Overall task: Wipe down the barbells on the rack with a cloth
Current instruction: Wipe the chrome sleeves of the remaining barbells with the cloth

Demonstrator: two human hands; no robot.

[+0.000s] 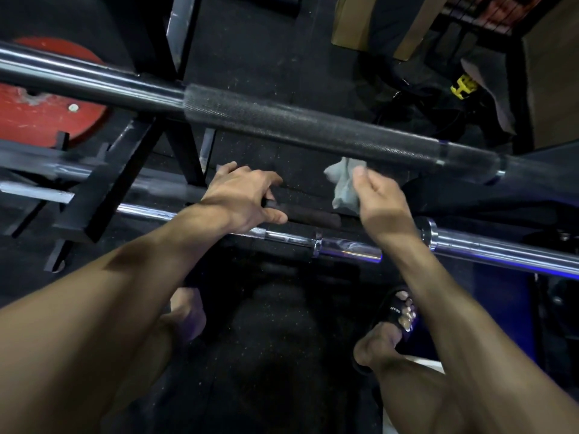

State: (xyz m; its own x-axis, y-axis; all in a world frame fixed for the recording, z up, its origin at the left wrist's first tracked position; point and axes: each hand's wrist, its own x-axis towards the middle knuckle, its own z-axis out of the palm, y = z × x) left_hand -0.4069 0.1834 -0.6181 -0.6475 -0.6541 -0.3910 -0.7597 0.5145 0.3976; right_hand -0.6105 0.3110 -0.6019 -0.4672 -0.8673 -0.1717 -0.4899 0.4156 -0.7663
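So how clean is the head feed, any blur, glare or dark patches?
Head view: dim overall; wide-angle bends the knurled barbell; the rack at left is smeared; blue-tinged glare on the chrome bar; cloth and both hands reasonably sharp.

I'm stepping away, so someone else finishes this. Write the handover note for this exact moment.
Left hand: grips the dark bar low in the rack.
Right hand: holds the cloth, just below the thick black barbell, not plainly on any bar.
Chrome barbell lies nearest the body.
Done: cannot tell which bars have been wiped.
Left: wipe the gripped bar, then check the others.
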